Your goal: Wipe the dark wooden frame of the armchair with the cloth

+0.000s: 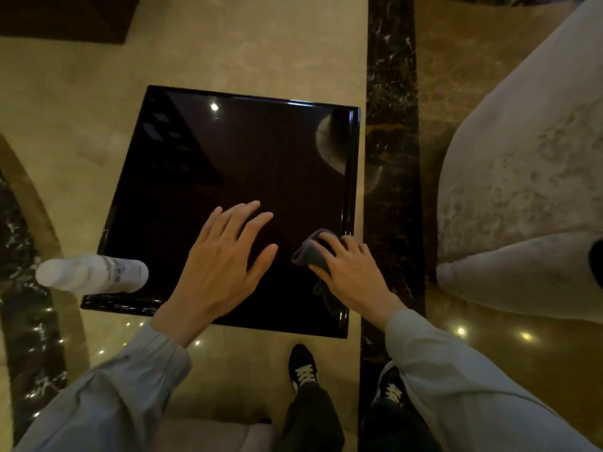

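A grey cloth (308,252) lies bunched near the right edge of a glossy dark square side table (228,151). My right hand (350,272) grips the cloth with curled fingers. My left hand (225,262) hovers over the table's near middle, fingers spread and straight, holding nothing. A pale upholstered armchair (522,177) stands to the right; a small dark piece of its frame (597,262) shows at the right edge of the view.
A white spray bottle (91,275) stands on the table's near left corner. The floor is polished beige marble (261,44) with a dark marble strip (391,158) between table and armchair. My two dark shoes (303,367) stand just below the table.
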